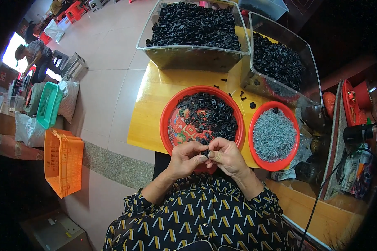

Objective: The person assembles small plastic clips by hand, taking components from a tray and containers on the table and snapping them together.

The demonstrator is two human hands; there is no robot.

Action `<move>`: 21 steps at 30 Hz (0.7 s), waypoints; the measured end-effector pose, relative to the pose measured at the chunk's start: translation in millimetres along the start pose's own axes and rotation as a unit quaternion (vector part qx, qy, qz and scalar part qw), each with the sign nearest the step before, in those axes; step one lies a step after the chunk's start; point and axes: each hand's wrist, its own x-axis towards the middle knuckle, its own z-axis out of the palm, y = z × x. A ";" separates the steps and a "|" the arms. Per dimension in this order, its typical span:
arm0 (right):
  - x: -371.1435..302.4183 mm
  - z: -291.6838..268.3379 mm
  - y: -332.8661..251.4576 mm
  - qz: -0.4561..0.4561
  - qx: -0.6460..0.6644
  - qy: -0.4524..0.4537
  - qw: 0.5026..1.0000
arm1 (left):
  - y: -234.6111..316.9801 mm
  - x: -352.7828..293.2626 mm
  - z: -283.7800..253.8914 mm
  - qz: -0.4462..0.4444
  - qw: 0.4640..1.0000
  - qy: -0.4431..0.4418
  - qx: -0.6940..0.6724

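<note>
My left hand (184,158) and my right hand (229,158) meet over the near rim of a red tray (165,138). Between their fingertips they pinch one small black plastic part (205,153), mostly covered by the thumbs. Inside the tray lie many loose black oval parts (215,111) with holes, heaped toward its right side over a patterned base. Right of it, a smaller red bowl (297,134) is full of small silvery screws (275,134). Several dark screw-like pieces (243,96) and one black cap (252,105) are scattered on the table behind.
A yellow table (144,113) carries two clear bins, one large (188,52) and one at right (280,79), both holding black parts. Left on the floor stand an orange crate (63,163) and a green basket (49,104). A person (37,56) works far left. A cable (322,188) runs at right.
</note>
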 end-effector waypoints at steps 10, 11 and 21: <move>3.9 3.0 -3.1 -0.025 -0.039 -0.005 0.999 | -1.9 2.6 -0.9 0.051 0.991 -0.003 0.121; 4.2 2.7 -2.2 -0.027 -0.041 0.003 0.999 | -2.8 4.2 -0.1 0.065 0.992 0.006 0.104; 1.5 5.1 -7.0 0.044 0.079 -0.006 0.996 | 5.7 -2.0 -2.5 -0.017 0.997 0.041 -0.060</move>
